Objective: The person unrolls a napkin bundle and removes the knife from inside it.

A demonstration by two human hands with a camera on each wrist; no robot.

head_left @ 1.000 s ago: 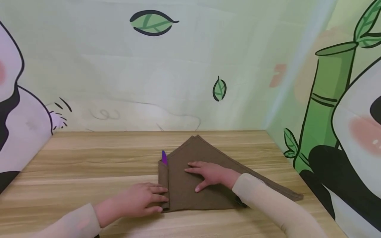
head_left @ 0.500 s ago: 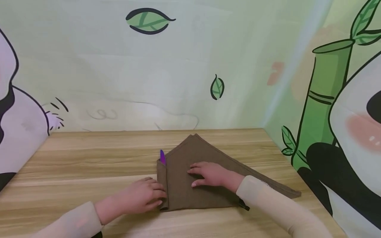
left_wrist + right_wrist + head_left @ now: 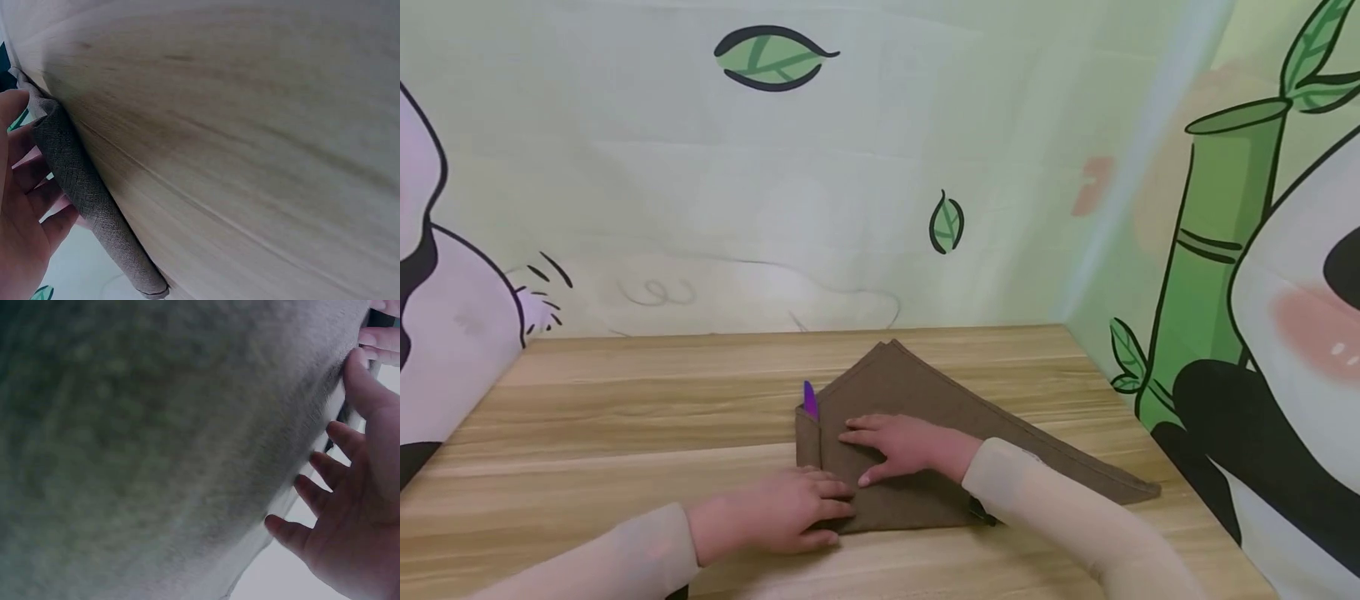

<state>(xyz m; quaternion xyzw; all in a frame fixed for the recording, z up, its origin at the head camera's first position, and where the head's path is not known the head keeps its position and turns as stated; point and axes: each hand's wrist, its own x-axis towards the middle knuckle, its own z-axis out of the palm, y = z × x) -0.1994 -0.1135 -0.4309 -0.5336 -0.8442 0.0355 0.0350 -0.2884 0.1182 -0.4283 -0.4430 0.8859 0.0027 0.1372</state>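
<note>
A brown cloth point(image 3: 925, 392) lies folded into a triangle on the wooden table point(image 3: 625, 417). Its left edge is folded over in a narrow band, and a purple tip point(image 3: 809, 398) pokes out at the top of that band. My left hand point(image 3: 790, 512) lies over the cloth's near-left corner, fingers laid across the fold. In the left wrist view the fingers point(image 3: 25, 206) sit against the cloth's folded edge point(image 3: 81, 187). My right hand point(image 3: 898, 446) rests flat on the cloth just right of the fold, fingers spread. In the right wrist view its fingers point(image 3: 325, 487) press on the cloth point(image 3: 156, 444).
A cartoon panda and bamboo backdrop walls the table in at the back point(image 3: 850, 167) and on the right point(image 3: 1225, 333). Bare wood point(image 3: 587, 467) stretches to the left of the cloth. The cloth's long right point point(image 3: 1138, 490) reaches toward the right wall.
My left hand has moved right, from beside the fold onto the cloth's near-left corner. My right hand has slid left toward the fold. The cloth's outline has stayed in place.
</note>
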